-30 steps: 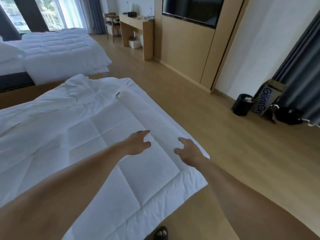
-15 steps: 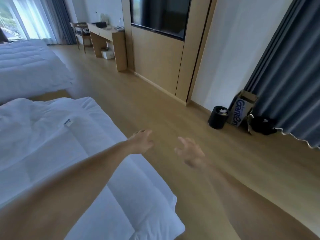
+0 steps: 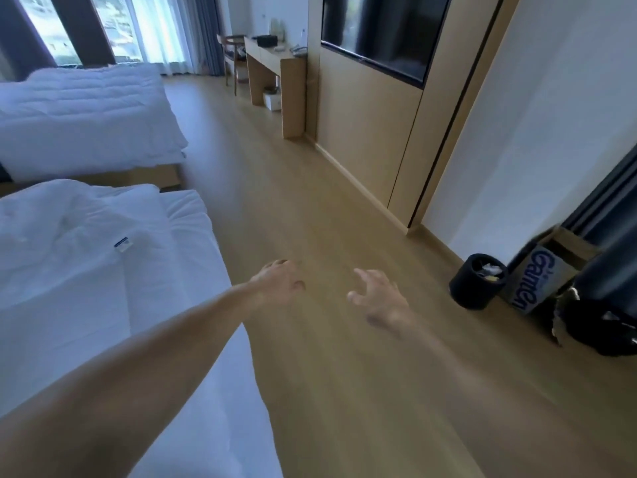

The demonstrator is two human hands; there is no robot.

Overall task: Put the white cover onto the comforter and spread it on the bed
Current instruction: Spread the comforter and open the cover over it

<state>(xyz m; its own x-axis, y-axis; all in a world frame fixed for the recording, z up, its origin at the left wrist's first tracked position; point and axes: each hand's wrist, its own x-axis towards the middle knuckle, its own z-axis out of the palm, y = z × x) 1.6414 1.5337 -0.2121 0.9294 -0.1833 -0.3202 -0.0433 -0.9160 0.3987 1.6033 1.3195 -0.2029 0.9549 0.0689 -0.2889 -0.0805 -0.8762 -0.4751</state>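
The comforter (image 3: 86, 270) lies rumpled on the near bed (image 3: 193, 229) at left, no longer under the arms. The left hand (image 3: 279, 281) has swung off it over the floor (image 3: 327, 374), fingers loosely curled and empty. The right hand (image 3: 379, 298), fingers spread, holds nothing either, so the person is likely turning away to fetch the white cover, unseen here.

A bed (image 3: 193, 222) fills the lower left of the frame, with a comforter (image 3: 69, 270) lying on it. Behind it, at upper left, a second bed (image 3: 86, 125) stands before a window (image 3: 113, 29). The floor (image 3: 310, 201) runs up the middle to a table (image 3: 265, 56) at top centre, with a chair (image 3: 231, 50) to its left. A screen (image 3: 379, 29) hangs at upper right. At the right edge, a bin (image 3: 477, 281), a box (image 3: 537, 281) and a bag (image 3: 603, 326) sit side by side. The left hand (image 3: 279, 281) and right hand (image 3: 379, 298) are at centre, over the floor.
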